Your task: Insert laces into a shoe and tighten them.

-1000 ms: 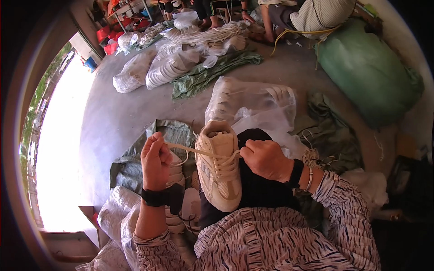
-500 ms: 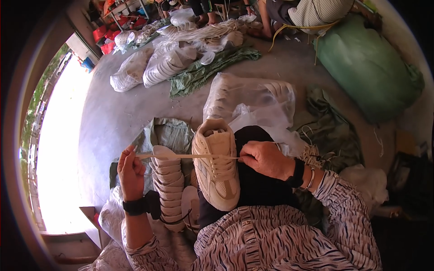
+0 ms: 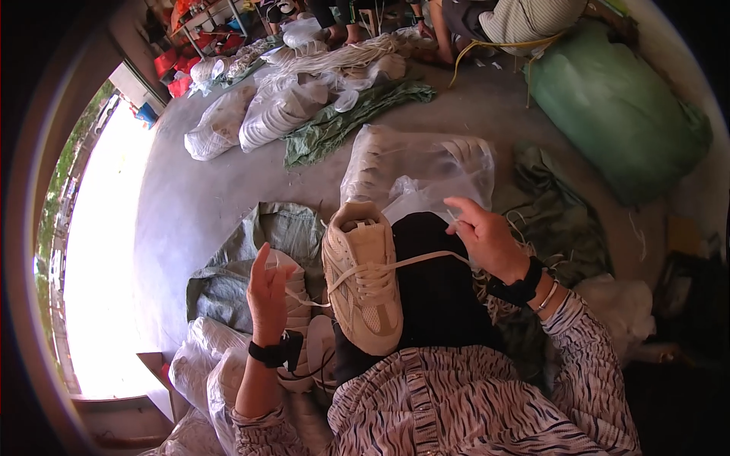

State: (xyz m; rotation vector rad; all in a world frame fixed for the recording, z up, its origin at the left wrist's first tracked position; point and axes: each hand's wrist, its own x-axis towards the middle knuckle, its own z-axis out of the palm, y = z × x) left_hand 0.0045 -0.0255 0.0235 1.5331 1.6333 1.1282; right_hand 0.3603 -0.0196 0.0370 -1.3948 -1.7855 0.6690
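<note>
A beige lace-up sneaker (image 3: 363, 277) rests toe toward me on my dark-trousered lap. Its shoelace (image 3: 426, 257) is threaded across the front, with one end running out to each side. To the left of the shoe, my left hand (image 3: 268, 300) is raised with the index finger pointing up; the left lace end runs into its curled fingers. On the other side, my right hand (image 3: 488, 239) has thumb and index finger apart, and the right lace end passes into it. A short pale tip shows by its fingers. Neither hand touches the shoe body.
Stacked pale shoe parts (image 3: 296, 277) stand left of the shoe, beside a grey-green sack (image 3: 220, 270). Ahead lies a clear plastic bag (image 3: 426, 163) of shoe parts. A big green sack (image 3: 620, 110) sits far right. Other people work at the back near more bags (image 3: 281, 114).
The lace, stretched taut across the shoe before, now hangs slacker to both sides. My left hand has moved right and lower; my right hand has moved up and right, fingers spreading.
</note>
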